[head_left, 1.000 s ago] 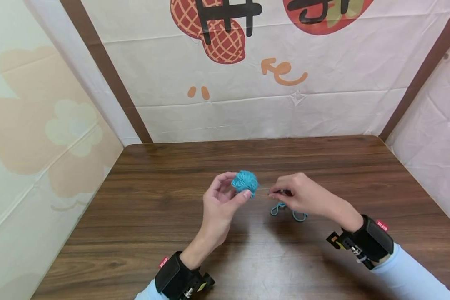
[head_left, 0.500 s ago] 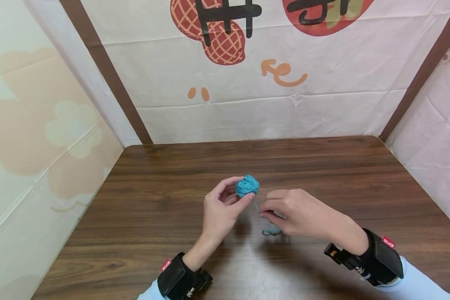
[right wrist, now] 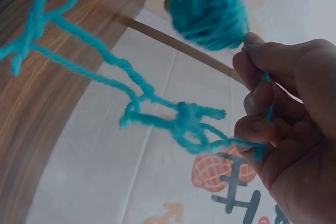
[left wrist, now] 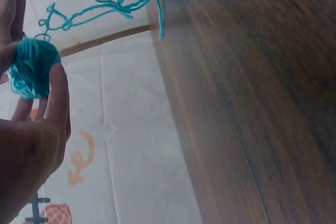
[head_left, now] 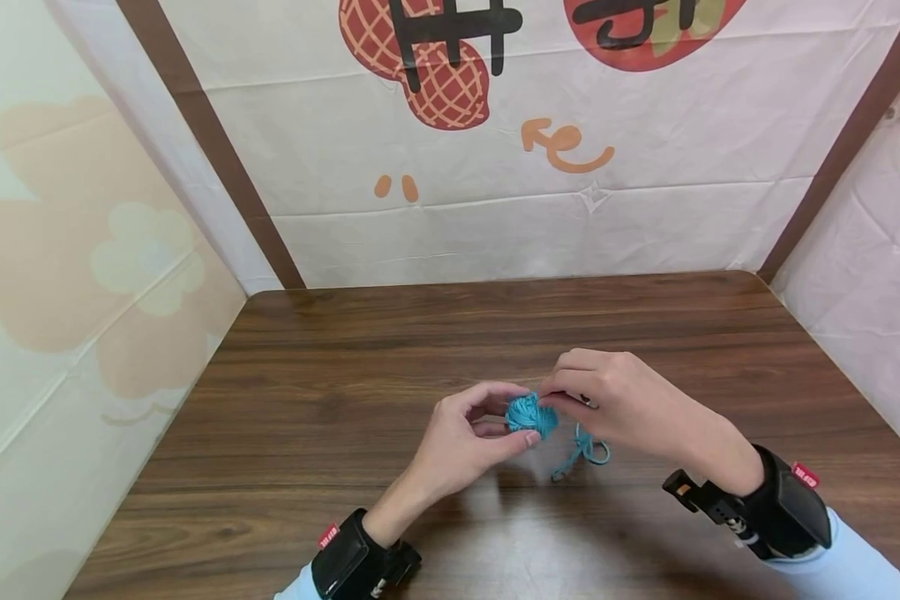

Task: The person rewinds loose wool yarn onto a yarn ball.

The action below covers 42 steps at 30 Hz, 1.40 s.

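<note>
A small ball of turquoise yarn (head_left: 531,415) is held above the table between the thumb and fingers of my left hand (head_left: 468,437). Close on its right, my right hand (head_left: 615,404) pinches the yarn strand (right wrist: 269,95) between thumb and forefinger, right beside the ball. That strand passes along the curled fingers in the right wrist view. Below the right hand hangs a loose, looped and tangled tail of yarn (head_left: 585,450), also visible in the left wrist view as a knotted tail (left wrist: 121,6).
Under both hands lies the dark wood-grain table (head_left: 330,483). A white printed cloth (head_left: 495,233) hangs behind its far edge, with further cloth (head_left: 82,333) along the left side. Each wrist wears a black camera band (head_left: 783,504).
The ball and left hand have moved right and toward me. My right hand dipped below the ball, then rose beside it with the strand. The hanging tail swung along.
</note>
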Tool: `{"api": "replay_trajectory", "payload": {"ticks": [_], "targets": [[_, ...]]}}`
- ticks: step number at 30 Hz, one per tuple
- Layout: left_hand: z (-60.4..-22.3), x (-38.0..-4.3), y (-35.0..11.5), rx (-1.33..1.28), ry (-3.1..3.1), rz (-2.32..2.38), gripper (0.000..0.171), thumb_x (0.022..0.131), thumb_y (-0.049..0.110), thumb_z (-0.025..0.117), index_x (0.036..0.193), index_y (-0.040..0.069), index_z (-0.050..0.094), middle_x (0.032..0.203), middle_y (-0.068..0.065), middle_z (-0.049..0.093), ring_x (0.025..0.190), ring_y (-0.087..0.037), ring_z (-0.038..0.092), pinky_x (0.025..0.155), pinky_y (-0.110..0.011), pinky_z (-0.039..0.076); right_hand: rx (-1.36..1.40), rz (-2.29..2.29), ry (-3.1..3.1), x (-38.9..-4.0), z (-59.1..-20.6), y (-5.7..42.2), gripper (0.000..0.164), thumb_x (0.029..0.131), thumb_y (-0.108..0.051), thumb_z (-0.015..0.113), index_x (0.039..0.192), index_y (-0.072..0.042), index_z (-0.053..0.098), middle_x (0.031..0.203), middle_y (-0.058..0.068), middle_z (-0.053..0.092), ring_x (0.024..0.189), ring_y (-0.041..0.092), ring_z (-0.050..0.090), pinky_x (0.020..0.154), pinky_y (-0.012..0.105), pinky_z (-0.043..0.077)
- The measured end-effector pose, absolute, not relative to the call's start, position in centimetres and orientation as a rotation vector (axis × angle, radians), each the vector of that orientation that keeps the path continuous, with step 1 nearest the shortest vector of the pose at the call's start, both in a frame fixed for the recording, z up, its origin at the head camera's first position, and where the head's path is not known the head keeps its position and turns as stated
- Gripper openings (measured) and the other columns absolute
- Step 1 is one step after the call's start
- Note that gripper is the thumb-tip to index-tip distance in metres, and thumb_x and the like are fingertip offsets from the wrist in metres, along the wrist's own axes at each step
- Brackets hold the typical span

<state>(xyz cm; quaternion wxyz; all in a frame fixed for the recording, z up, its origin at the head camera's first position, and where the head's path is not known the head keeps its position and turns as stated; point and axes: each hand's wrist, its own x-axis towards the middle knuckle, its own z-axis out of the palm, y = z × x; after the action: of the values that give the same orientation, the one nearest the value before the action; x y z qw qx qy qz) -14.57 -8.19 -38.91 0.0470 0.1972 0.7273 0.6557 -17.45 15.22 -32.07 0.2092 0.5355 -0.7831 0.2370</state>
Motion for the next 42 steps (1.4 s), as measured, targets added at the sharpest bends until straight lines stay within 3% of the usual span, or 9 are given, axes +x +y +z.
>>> {"api": "replay_trajectory", "payload": {"ticks": [13,22,31,36,42], "targets": [[-38.8,-14.1,-8.3,0.674,2.143,1.951,0.042,0.082,0.006,0.083,0.12,0.013,0.068,0.115,-0.009,0.069,0.106,-0.021,0.069,0.088,-0.029,0.063,1.449,0.846,-2.18,-19.9,-32.4,15.9,0.026,0.08,0.006,0.08,0.093,-0.016,0.076,0.083,-0.01,0.07,0.066,-0.004,0.054,0.055,0.01,0.043],[-38.8,-14.0,-8.3,0.7,2.14,1.926,0.041,0.083,0.007,0.083,0.12,0.013,0.068,0.118,-0.007,0.068,0.104,-0.013,0.069,0.088,-0.029,0.063,1.374,0.868,-2.193,-21.0,-32.5,16.4,0.026,0.077,0.008,0.081,0.092,-0.013,0.078,0.082,-0.007,0.072,0.064,-0.003,0.054,0.055,0.01,0.04],[-38.9,-13.8,-8.4,0.748,2.119,1.899,0.04,0.083,0.007,0.082,0.121,0.012,0.067,0.116,-0.01,0.069,0.104,-0.015,0.069,0.089,-0.029,0.062,1.291,0.867,-2.262,-21.9,-32.8,17.1,0.01,0.089,-0.005,0.077,0.094,-0.013,0.079,0.083,-0.01,0.071,0.063,-0.002,0.051,0.056,0.01,0.041],[-38.9,-13.8,-8.5,0.8,2.069,1.908,0.041,0.083,0.004,0.08,0.122,0.01,0.066,0.12,-0.012,0.067,0.107,-0.015,0.069,0.092,-0.031,0.062,1.24,0.873,-2.262,-22.5,-33.1,17.4,0.012,0.088,-0.004,0.078,0.094,-0.014,0.079,0.082,-0.01,0.072,0.063,-0.002,0.052,0.056,0.01,0.041],[-39.0,-13.9,-8.7,0.945,1.882,2.06,0.044,0.083,-0.004,0.075,0.125,-0.002,0.059,0.13,-0.022,0.063,0.113,-0.012,0.067,0.092,-0.031,0.062,1.155,0.883,-2.274,-23.3,-34.0,17.7,0.016,0.085,0.002,0.078,0.093,-0.011,0.08,0.079,-0.01,0.072,0.058,-0.001,0.047,0.053,0.011,0.036]]}}
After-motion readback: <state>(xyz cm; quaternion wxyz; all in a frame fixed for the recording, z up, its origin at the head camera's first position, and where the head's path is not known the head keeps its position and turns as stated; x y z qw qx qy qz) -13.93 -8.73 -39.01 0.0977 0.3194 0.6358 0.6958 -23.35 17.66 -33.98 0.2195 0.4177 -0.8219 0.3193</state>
